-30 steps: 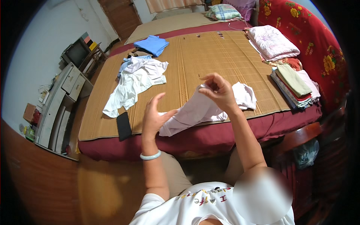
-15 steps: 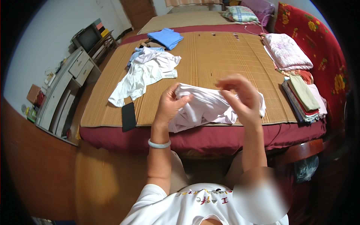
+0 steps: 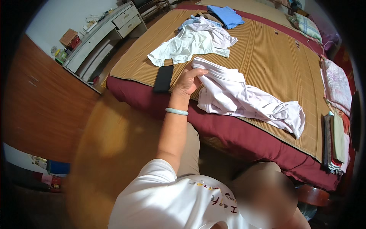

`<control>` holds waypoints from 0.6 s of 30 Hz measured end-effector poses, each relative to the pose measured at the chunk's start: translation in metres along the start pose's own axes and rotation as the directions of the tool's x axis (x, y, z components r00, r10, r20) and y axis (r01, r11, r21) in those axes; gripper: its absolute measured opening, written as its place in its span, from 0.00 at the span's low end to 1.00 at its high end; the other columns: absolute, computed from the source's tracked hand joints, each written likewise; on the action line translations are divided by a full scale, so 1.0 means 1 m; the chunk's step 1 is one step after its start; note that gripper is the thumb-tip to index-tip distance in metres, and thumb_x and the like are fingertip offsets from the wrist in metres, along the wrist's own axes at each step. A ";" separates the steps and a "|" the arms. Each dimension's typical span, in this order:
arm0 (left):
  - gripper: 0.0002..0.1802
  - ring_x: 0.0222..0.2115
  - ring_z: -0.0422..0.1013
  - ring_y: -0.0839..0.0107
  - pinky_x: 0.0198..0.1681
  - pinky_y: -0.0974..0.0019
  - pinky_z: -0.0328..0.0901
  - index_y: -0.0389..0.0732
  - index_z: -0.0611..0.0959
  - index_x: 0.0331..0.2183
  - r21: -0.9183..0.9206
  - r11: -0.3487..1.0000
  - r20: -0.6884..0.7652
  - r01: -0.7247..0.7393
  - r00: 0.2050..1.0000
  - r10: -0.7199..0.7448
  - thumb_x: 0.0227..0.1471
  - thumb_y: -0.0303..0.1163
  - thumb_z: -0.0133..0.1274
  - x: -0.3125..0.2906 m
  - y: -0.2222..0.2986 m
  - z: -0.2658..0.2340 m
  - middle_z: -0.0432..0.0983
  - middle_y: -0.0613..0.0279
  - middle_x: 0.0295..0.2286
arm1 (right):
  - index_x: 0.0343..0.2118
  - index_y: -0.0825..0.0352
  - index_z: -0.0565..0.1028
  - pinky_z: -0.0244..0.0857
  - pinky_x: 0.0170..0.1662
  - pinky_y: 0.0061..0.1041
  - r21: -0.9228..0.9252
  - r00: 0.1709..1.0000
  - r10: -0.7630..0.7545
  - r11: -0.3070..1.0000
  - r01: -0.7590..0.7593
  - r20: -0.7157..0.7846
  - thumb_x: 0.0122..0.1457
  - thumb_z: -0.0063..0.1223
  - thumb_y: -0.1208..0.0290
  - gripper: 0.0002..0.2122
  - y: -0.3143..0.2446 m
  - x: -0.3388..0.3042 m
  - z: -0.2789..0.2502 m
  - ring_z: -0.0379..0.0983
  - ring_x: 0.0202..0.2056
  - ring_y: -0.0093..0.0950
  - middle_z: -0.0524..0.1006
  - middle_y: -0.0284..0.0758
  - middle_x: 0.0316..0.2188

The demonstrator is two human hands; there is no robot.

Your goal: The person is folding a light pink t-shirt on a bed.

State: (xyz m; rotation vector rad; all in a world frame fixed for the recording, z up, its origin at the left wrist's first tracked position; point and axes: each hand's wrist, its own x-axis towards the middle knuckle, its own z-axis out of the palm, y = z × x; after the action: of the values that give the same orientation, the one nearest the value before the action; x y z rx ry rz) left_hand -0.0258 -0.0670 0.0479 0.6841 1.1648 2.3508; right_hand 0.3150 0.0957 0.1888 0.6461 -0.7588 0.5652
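My left hand (image 3: 187, 81), with a pale bangle on its wrist, pinches the banded edge of a pale pink, nearly white garment (image 3: 244, 95). Its fingers and thumb are closed on the cloth. From there the garment trails to the right over the bed's front edge, its far end bunched up on the mat. I cannot see my right hand; a blurred patch covers the lower right around that arm. Just left of my left hand lies a black phone (image 3: 163, 79). Beyond it is a loose heap of white and pale clothes (image 3: 190, 44).
A woven mat (image 3: 267, 53) covers the bed, whose dark red sheet (image 3: 236, 133) hangs over the front. Folded blue cloth (image 3: 227, 17) lies at the back, folded clothes (image 3: 337, 139) and a quilt (image 3: 337, 84) at the right. A grey desk (image 3: 103, 36) stands left.
The view has swung left and down. My right hand has come off the garment and left view, while the left still grips it. The garment now stretches out longer to the right.
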 end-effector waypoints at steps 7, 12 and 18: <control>0.19 0.45 0.75 0.52 0.55 0.53 0.65 0.38 0.78 0.40 -0.093 0.995 0.150 0.028 0.989 -0.013 0.41 0.20 0.54 -0.006 0.006 0.020 0.79 0.46 0.39 | 0.42 0.60 0.76 0.66 0.40 0.27 -0.005 0.998 0.050 0.999 -0.051 -0.047 0.64 0.44 0.55 0.15 0.004 -0.004 -0.015 0.75 0.39 0.25 0.78 0.28 0.42; 0.22 0.47 0.74 0.45 0.57 0.50 0.64 0.39 0.77 0.41 -0.138 0.988 0.200 0.067 0.979 -0.038 0.38 0.21 0.52 -0.006 0.006 0.019 0.78 0.35 0.41 | 0.42 0.60 0.76 0.66 0.41 0.27 -0.008 0.995 0.069 0.998 -0.070 -0.068 0.64 0.44 0.55 0.15 0.003 -0.012 -0.014 0.74 0.40 0.26 0.78 0.28 0.42; 0.18 0.47 0.74 0.43 0.58 0.48 0.64 0.40 0.78 0.37 -0.131 0.988 0.186 0.078 0.981 -0.053 0.38 0.20 0.51 -0.009 0.010 0.018 0.78 0.34 0.40 | 0.41 0.61 0.76 0.65 0.41 0.28 -0.012 0.994 0.075 0.997 -0.076 -0.077 0.64 0.45 0.55 0.15 0.004 -0.015 -0.013 0.74 0.40 0.26 0.77 0.29 0.42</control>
State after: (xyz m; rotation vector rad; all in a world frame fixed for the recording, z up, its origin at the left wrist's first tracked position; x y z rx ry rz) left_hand -0.0095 -0.0661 0.0633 0.7811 0.9231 2.2364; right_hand 0.3091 0.1038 0.1715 0.5807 -0.7171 0.6500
